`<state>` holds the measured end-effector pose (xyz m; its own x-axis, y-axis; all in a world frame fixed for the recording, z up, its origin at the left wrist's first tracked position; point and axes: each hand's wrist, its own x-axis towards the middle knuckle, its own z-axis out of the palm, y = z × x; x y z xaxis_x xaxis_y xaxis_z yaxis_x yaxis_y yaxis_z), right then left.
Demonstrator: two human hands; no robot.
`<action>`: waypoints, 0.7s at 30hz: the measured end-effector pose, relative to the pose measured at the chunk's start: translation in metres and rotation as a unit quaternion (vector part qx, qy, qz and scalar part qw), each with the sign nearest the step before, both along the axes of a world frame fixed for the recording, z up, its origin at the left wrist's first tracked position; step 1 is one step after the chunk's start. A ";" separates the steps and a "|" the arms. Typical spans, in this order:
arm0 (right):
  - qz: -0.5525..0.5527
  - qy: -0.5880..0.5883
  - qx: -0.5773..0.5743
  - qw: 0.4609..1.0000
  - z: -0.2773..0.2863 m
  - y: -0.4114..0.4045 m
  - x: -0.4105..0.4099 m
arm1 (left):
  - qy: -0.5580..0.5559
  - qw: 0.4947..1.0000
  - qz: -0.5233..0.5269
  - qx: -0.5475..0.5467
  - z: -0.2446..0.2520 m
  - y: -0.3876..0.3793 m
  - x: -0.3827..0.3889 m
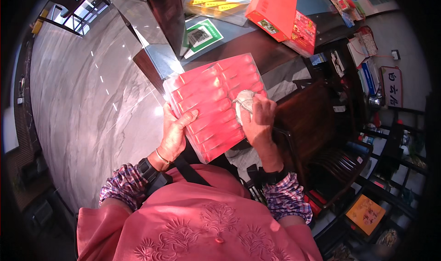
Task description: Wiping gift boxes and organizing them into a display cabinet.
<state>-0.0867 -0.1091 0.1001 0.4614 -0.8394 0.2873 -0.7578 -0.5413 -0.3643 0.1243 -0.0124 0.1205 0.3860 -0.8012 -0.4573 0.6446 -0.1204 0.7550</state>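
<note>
A clear plastic box (210, 106) with rows of red packets inside is held up, tilted, before me. My left hand (177, 128) grips its left edge, the thumb lying on the top face. A pale, crumpled cloth (244, 104) is bunched in my right hand (260, 118) and rests against the right part of the box's top face. The cloth covers some of the packets beneath it. The fingers of my left hand under the box are hidden.
Beyond the box, a dark table (275, 54) bears a red box (272, 11), a printed code card (203, 37) and a clear case with yellow-striped contents (220, 2). A tall glossy box (158, 20) stands at its left. A dark wooden chair (310, 113) is at right.
</note>
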 end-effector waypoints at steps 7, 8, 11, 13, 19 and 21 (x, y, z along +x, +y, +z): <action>0.278 -0.142 0.103 0.944 0.047 0.042 0.074 | -0.018 1.000 0.017 -0.002 -0.019 0.008 0.008; 0.301 -0.134 0.103 0.938 0.045 0.038 0.077 | 0.008 1.000 0.019 -0.006 -0.022 0.011 0.009; 0.283 -0.057 0.002 0.957 0.006 -0.010 0.071 | -0.030 0.999 -0.026 -0.010 -0.033 0.017 0.022; 0.117 -0.109 0.173 0.972 -0.005 -0.051 0.069 | -0.031 0.999 -0.012 -0.021 -0.025 0.014 0.018; 0.101 0.051 0.008 0.994 -0.001 -0.047 0.106 | 0.013 0.999 -0.017 -0.028 -0.028 0.017 0.019; 0.195 -0.009 0.055 0.979 0.013 -0.013 0.127 | 0.012 0.999 -0.023 -0.030 -0.039 0.017 0.021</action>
<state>0.0405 -0.1220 0.1128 0.7489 -0.6264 0.2163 -0.4945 -0.7455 -0.4469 0.1457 0.0050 0.0819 0.3376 -0.8444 -0.4160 0.6575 -0.1047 0.7461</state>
